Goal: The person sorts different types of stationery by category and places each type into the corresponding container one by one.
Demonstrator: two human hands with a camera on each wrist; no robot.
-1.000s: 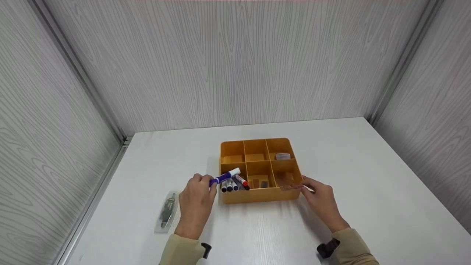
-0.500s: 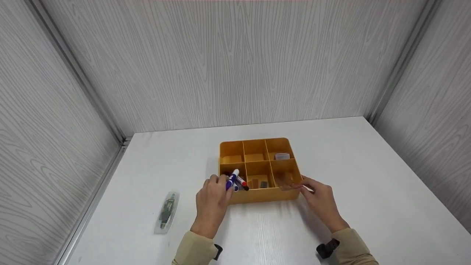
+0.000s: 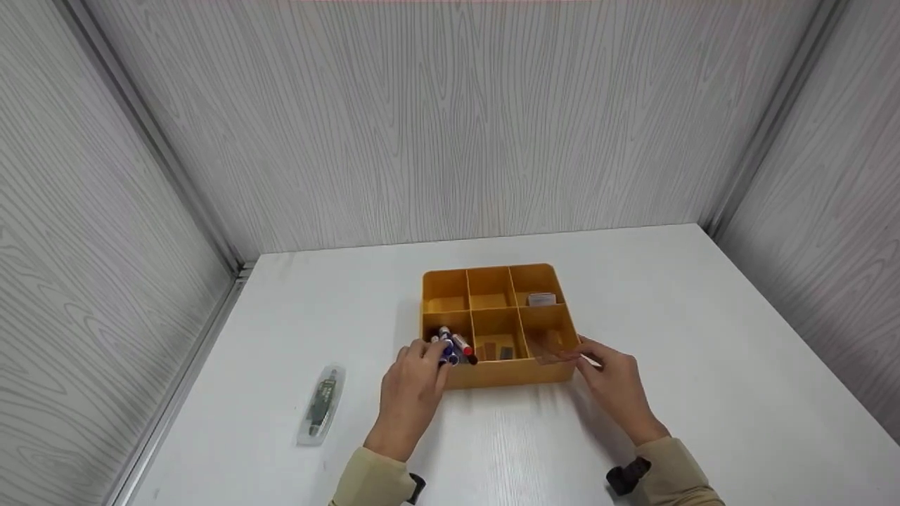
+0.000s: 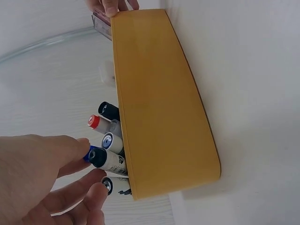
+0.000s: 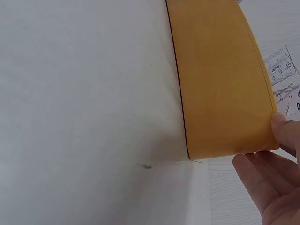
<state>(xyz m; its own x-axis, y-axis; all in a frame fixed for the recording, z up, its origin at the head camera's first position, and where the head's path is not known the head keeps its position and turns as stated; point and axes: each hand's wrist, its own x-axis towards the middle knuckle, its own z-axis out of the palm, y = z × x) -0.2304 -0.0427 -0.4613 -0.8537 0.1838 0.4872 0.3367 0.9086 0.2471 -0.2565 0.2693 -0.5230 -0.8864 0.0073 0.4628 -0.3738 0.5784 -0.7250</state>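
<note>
My left hand [image 3: 411, 390] is at the front-left compartment of a yellow six-compartment organizer box [image 3: 506, 377]. In the left wrist view its thumb and finger pinch a blue marker [image 4: 87, 153], mostly hidden behind the hand and other markers. Several white-barrelled markers [image 4: 112, 161] with dark caps lean there, beside a red-ended one [image 3: 462, 344]. At the front-right corner, my right hand [image 3: 615, 379] grips the box, thumb on the front wall and fingers on the side. Clear rulers [image 5: 286, 79] with printed scales stick up inside that corner.
A clear elongated case [image 3: 321, 404] with a dark green item inside lies left of the box. Small brown and grey blocks [image 3: 498, 351] sit in the front-middle compartment, a white object [image 3: 541, 299] in the back-right one. Pale panels [image 3: 450, 126] enclose the table.
My left hand has moved right to the front-left compartment, and the blue marker has tilted up and gone down among the other markers. The right hand stays at the box corner.
</note>
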